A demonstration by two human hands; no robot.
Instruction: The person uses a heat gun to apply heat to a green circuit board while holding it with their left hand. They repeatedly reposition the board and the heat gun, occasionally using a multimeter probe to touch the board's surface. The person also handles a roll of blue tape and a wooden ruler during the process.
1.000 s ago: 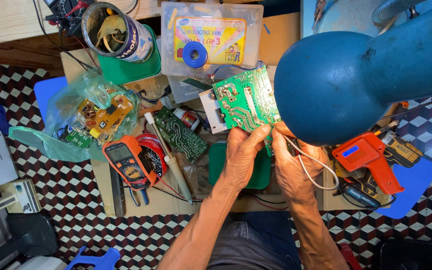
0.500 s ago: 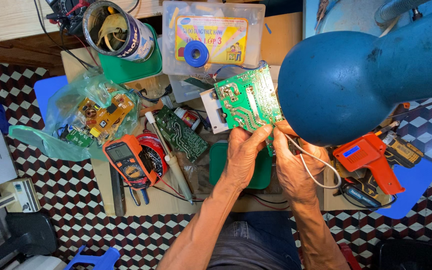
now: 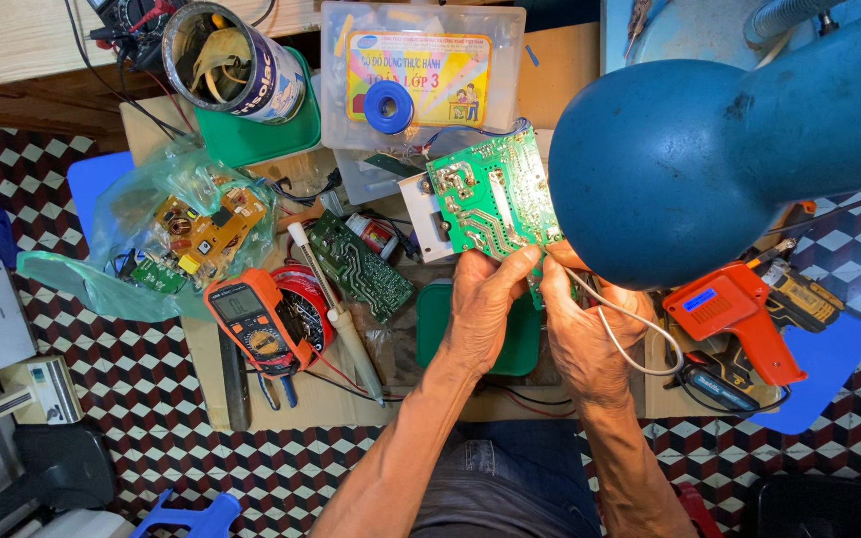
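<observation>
1. Fingers of the left hand (image 3: 485,314) pinch the lower edge of the green circuit board (image 3: 495,204); the fingers of the right hand (image 3: 590,334) are pressed together on the same edge, with a thin white wire (image 3: 635,329) looping over that hand.
2. Compared with one second ago, both hands and the board stay in almost the same place; only the blue lamp shade (image 3: 690,169) sits slightly differently in the view.
3. The board is held above the tabletop (image 3: 550,80), just beside the lamp shade and over a green pad (image 3: 440,324).
4. The tabletop is brown and crowded; under it the floor (image 3: 102,418) has a dark checkered pattern.
5. An orange multimeter (image 3: 256,324) lies to the left, and an orange gun-shaped tool (image 3: 734,319) lies to the right.
6. A round tin can (image 3: 236,60) holds yellowish rags or tape.
7. A clear plastic bag (image 3: 161,234) holds small circuit boards, one of them yellow.
8. A clear plastic box (image 3: 421,70) carries a blue spool (image 3: 389,106) on its lid.
</observation>
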